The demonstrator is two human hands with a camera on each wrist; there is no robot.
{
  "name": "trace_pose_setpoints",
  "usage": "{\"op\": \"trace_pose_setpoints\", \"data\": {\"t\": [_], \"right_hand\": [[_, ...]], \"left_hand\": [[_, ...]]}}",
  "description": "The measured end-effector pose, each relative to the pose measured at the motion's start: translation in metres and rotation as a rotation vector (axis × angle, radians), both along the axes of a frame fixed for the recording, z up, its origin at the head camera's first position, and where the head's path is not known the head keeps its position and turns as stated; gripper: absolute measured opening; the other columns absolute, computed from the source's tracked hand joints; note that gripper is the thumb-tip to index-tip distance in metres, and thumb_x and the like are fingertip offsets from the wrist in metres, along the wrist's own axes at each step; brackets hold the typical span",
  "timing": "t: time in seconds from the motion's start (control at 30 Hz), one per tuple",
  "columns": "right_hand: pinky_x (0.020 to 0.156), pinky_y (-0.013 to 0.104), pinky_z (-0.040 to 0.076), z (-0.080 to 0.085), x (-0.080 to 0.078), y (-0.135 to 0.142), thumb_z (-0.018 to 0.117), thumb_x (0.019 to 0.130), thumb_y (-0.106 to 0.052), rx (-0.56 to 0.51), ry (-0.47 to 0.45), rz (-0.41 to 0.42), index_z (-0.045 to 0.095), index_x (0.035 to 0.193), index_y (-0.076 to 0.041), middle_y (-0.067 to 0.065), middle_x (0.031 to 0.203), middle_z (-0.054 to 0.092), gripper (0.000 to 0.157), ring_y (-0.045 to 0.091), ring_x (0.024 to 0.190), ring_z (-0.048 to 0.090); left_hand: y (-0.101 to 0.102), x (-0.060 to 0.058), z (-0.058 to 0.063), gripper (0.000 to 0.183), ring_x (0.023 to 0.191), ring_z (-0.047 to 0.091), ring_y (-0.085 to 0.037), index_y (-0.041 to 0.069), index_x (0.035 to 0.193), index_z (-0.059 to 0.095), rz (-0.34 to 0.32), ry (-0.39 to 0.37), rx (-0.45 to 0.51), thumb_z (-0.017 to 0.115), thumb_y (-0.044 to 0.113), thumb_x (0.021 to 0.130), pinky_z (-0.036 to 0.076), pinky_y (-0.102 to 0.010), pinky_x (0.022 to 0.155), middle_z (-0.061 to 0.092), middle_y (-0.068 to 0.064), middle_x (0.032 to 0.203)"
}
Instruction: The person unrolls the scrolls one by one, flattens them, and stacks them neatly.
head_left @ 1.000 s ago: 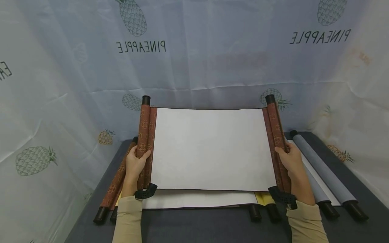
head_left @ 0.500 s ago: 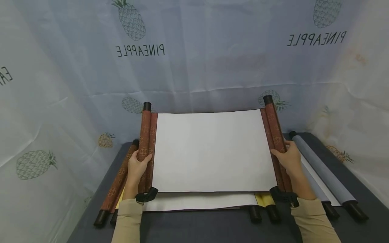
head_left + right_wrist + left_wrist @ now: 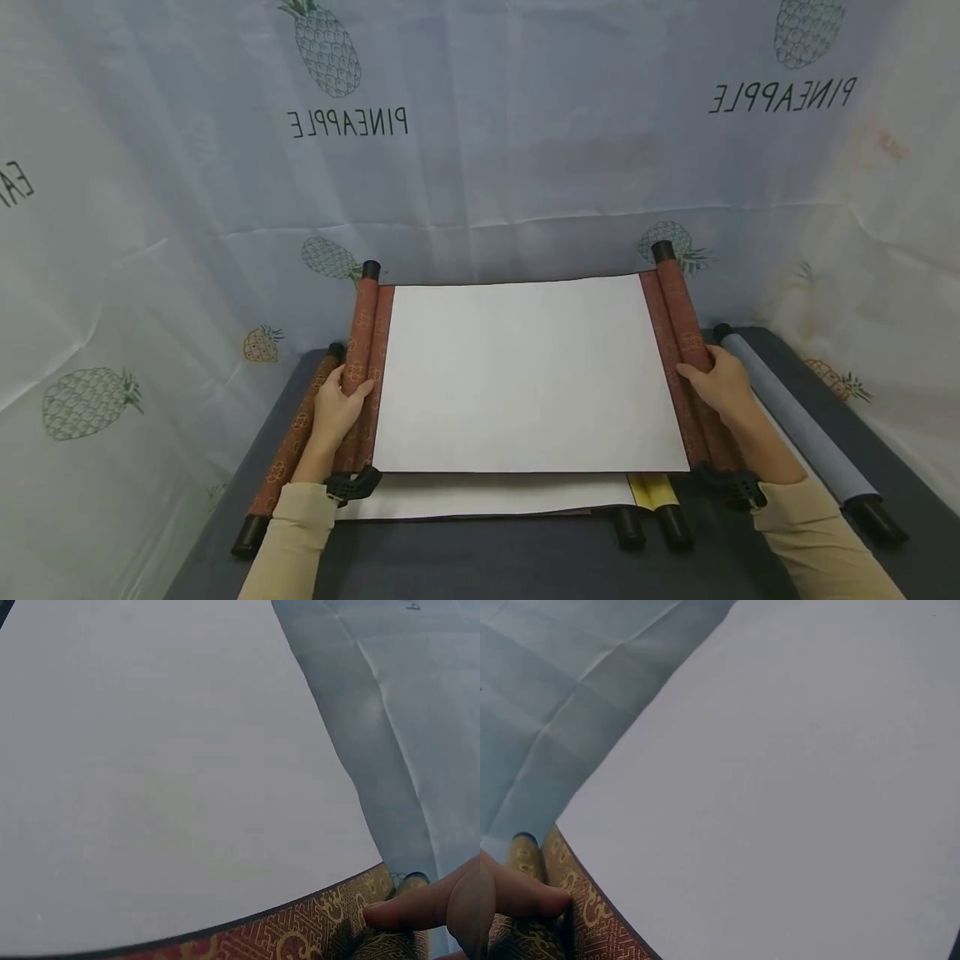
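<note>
Person at the table (image 3: 480, 562), both hands on one unrolled scroll (image 3: 525, 375), held up above it. Left hand (image 3: 337, 408) grips the left rod (image 3: 363, 333), thumb in front on the patterned border (image 3: 592, 907), other fingers mostly hidden. Right hand (image 3: 722, 385) grips the right rod (image 3: 678, 312) the same way, thumb laid over the front, rest mostly out of sight behind. So the blank white sheet sits between the two hands, stretched nearly flat, upper edge climbing a little toward the right. Both grips come around mid-rod; black end caps stick up well above the hands, each rod leaning slightly. Sheet touches neither palm, just rods and borders are in contact. Below the sheet's lower edge, a second scroll (image 3: 487, 497) lies on the dark table, partly covered, with a yellow strip (image 3: 656, 492) at its right end. Brown patterned roll (image 3: 288, 450) rests outside the left forearm; grey roll (image 3: 802, 417) outside the right one. Black straps (image 3: 354, 485) on both wrists, tan sleeves (image 3: 288, 533). Pale pineapple-print curtain (image 3: 525, 167) hangs behind everything, its lettering mirrored.
</note>
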State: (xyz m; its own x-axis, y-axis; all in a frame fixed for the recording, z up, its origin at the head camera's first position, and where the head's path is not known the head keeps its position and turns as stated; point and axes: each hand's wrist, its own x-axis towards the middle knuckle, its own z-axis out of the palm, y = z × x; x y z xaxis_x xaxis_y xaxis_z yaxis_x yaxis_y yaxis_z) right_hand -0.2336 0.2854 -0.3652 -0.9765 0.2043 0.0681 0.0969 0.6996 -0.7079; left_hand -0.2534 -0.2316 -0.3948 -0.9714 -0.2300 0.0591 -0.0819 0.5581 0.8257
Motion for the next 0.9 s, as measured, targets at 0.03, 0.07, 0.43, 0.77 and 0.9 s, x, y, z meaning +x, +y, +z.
{"op": "trace_pose_setpoints", "data": {"t": [0.03,0.07,0.43,0.77,0.9], "right_hand": [[0.094,0.063,0.043,0.0,0.0,0.001,0.048,0.097,-0.022,0.008,-0.003,0.007,0.02,0.142,0.022,0.046,0.135,0.034,0.068,0.058,0.119,0.043],[0.094,0.063,0.044,-0.001,0.0,0.001,0.048,0.097,-0.021,0.012,-0.007,0.013,0.02,0.142,0.022,0.046,0.135,0.035,0.068,0.058,0.118,0.043],[0.095,0.064,0.042,-0.013,-0.001,0.007,0.05,0.098,-0.021,0.065,-0.059,0.105,0.015,0.144,0.019,0.048,0.135,0.033,0.07,0.06,0.12,0.041],[0.095,0.064,0.043,-0.034,0.001,0.015,0.049,0.097,-0.014,0.08,-0.063,0.158,0.021,0.139,0.026,0.049,0.133,0.035,0.064,0.062,0.12,0.041],[0.095,0.062,0.043,-0.042,-0.001,0.018,0.05,0.096,-0.015,0.09,-0.097,0.145,0.022,0.138,0.026,0.049,0.132,0.036,0.065,0.061,0.12,0.042]], "left_hand": [[-0.001,0.001,0.0,0.069,0.13,0.045,-0.048,-0.007,0.149,0.021,-0.005,0.007,-0.022,0.055,0.021,0.096,0.042,-0.058,0.103,0.037,-0.034,0.146],[-0.001,0.001,0.0,0.069,0.126,0.048,-0.048,-0.007,0.149,0.022,-0.011,0.013,-0.037,0.055,0.021,0.096,0.044,-0.057,0.101,0.04,-0.034,0.144],[-0.003,0.006,-0.016,0.065,0.111,0.058,-0.051,-0.012,0.146,0.027,-0.044,0.095,-0.166,0.057,0.014,0.094,0.051,-0.056,0.089,0.052,-0.04,0.128],[0.0,0.009,-0.034,0.063,0.113,0.056,-0.052,-0.017,0.143,0.029,-0.111,0.114,-0.202,0.058,0.008,0.093,0.049,-0.057,0.091,0.051,-0.041,0.127],[-0.002,0.008,-0.04,0.064,0.12,0.052,-0.052,-0.015,0.145,0.026,-0.13,0.059,-0.188,0.056,0.008,0.093,0.046,-0.057,0.097,0.048,-0.04,0.133]]}}
